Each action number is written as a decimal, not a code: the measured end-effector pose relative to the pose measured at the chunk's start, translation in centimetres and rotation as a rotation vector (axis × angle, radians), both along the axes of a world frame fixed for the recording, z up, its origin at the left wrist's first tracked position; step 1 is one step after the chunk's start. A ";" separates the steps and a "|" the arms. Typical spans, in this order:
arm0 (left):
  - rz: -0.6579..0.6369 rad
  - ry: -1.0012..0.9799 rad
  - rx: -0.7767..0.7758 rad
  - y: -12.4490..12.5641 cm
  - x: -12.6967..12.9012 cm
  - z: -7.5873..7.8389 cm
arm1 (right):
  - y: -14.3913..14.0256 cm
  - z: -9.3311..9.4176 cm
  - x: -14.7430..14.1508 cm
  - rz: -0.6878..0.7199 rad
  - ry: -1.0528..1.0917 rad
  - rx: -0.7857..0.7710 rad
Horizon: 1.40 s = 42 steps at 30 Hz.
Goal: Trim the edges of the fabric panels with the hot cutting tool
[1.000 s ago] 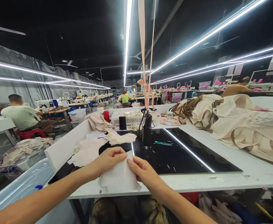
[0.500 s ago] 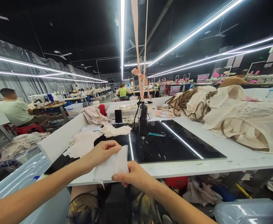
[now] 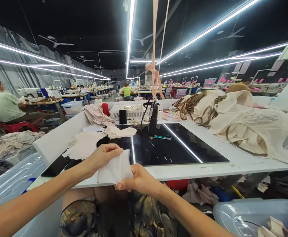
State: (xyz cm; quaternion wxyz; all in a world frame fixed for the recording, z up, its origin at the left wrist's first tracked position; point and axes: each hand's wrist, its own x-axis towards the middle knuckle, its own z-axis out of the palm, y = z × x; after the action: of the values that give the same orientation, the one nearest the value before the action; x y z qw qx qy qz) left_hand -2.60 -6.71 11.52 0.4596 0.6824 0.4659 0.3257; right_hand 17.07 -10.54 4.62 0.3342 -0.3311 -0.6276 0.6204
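Observation:
A small white piece of fabric [image 3: 114, 168] is stretched between my two hands, just over the front edge of the white table [image 3: 183, 171]. My left hand [image 3: 107, 156] pinches its upper edge between thumb and fingers. Lower down, my right hand [image 3: 132, 177] grips the right-hand corner, thumb on top and the other fingers partly hidden. Beyond them lies a glossy black board [image 3: 178, 148]. Over it hangs a black handheld tool [image 3: 153, 120], tied up by a pink strip [image 3: 155, 72]. Teal tweezers [image 3: 162, 137] rest beside the tool.
Pale fabric pieces [image 3: 82, 144] lie left of the board. A heap of cream garments with brown straps [image 3: 252, 125] fills the table's right side. Clear plastic bins [image 3: 257, 210] stand below, at both sides. A person in a pale green shirt [image 3: 2, 105] sits at far left.
The view has turned slightly, so the table sits a little further left and higher. My hands have shifted slightly with the fabric, which now hangs flatter, its lower corner no longer dangling.

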 end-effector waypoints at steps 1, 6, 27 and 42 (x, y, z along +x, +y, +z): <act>-0.018 0.019 0.025 0.2 -0.2 -0.1 | 0.1 -0.1 -0.1 -0.001 -0.019 0.011; -0.054 0.169 0.394 2.4 -1.7 0.1 | 2.5 -1.3 -0.4 -0.082 -0.168 0.124; -0.340 0.708 1.209 4.8 -2.5 -12.1 | 15.1 -5.9 4.0 -0.363 -1.001 0.898; -0.372 0.521 0.969 5.0 -2.8 -11.7 | 8.8 -2.7 5.3 -0.356 -0.876 1.279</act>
State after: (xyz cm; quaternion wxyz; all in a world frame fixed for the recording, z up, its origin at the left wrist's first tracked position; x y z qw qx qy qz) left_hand -5.38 -1.75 -0.18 0.0147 0.9429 0.2336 0.2370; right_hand 22.38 -1.70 1.88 0.2765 -0.3842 -0.8740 -0.1097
